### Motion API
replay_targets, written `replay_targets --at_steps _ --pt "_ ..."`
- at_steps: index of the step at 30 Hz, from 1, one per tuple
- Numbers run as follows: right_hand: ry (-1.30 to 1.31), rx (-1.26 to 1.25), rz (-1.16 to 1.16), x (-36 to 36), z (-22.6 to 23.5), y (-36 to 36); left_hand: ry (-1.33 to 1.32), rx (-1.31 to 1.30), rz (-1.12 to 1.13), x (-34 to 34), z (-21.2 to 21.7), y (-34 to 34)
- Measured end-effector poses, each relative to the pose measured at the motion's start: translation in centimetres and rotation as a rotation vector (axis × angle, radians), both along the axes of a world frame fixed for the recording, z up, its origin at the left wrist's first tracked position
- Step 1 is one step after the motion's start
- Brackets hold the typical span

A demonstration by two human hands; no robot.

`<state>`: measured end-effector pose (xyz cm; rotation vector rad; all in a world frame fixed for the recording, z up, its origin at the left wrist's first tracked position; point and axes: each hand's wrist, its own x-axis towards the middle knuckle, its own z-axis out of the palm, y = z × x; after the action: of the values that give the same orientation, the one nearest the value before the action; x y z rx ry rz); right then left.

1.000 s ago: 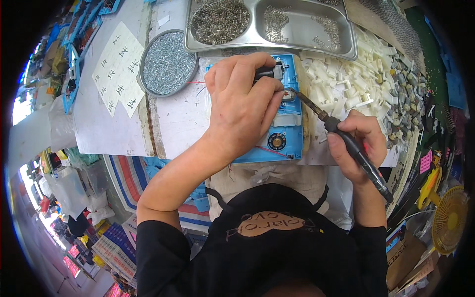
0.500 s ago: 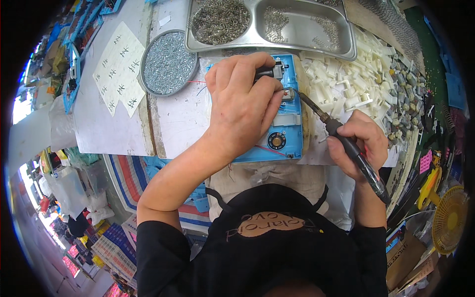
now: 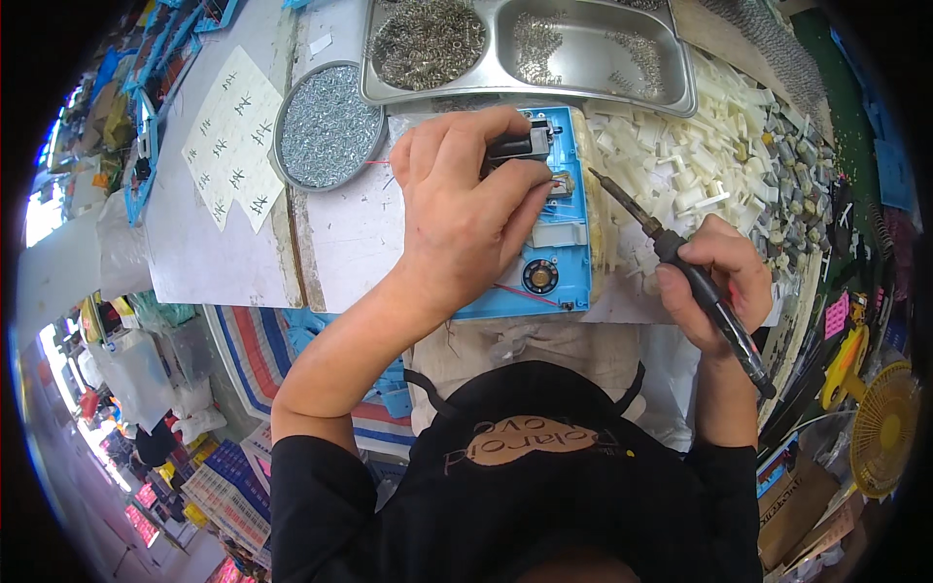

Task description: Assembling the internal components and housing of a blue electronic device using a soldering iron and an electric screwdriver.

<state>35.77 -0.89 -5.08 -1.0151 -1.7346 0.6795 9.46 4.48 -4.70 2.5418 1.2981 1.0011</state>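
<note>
A blue plastic housing (image 3: 559, 260) lies open on the white bench, showing a small round speaker (image 3: 540, 276) and thin red wires. My left hand (image 3: 466, 209) rests on top of it and pinches a small black part (image 3: 520, 147) at its upper end. My right hand (image 3: 717, 282) grips a black soldering iron (image 3: 680, 267) like a pen. Its metal tip hangs just right of the housing, near a small metal component, without touching it.
A round tin of small screws (image 3: 328, 126) sits left of the housing. A two-compartment steel tray (image 3: 593, 87) with springs and small metal bits stands behind. White plastic pieces (image 3: 680, 155) and grey parts are heaped at right. A handwritten paper sheet (image 3: 233, 136) lies far left; a yellow fan (image 3: 880, 428) is lower right.
The soldering iron's tip has drawn back to the right, away from the housing's inside. My left hand has stayed on the black part.
</note>
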Motion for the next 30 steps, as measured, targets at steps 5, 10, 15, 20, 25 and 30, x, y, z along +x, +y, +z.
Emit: replay_targets --at_steps 5,10,15,20,25,30 --pt "0.017 0.009 0.010 0.1 0.0 0.1 0.000 0.021 -0.015 -0.4 0.6 -0.2" --pt "0.073 0.029 0.013 0.2 -0.2 0.1 -0.070 -0.007 -0.051 -2.4 0.6 -1.4" --pt "0.121 -0.023 0.009 -0.1 -0.5 -0.2 -0.126 -0.019 -0.095 -3.8 -0.1 -3.3" --pt "0.141 -0.047 0.024 -0.4 -0.3 -0.3 -0.139 -0.027 -0.049 -4.3 -0.4 -3.4" --pt "0.146 -0.070 0.020 -0.3 -0.2 -0.5 -0.122 -0.017 -0.094 -4.4 -0.5 -3.2" --pt "0.133 -0.041 0.037 -0.5 -0.3 -0.6 -0.099 0.030 -0.215 -2.0 -0.4 -1.9"
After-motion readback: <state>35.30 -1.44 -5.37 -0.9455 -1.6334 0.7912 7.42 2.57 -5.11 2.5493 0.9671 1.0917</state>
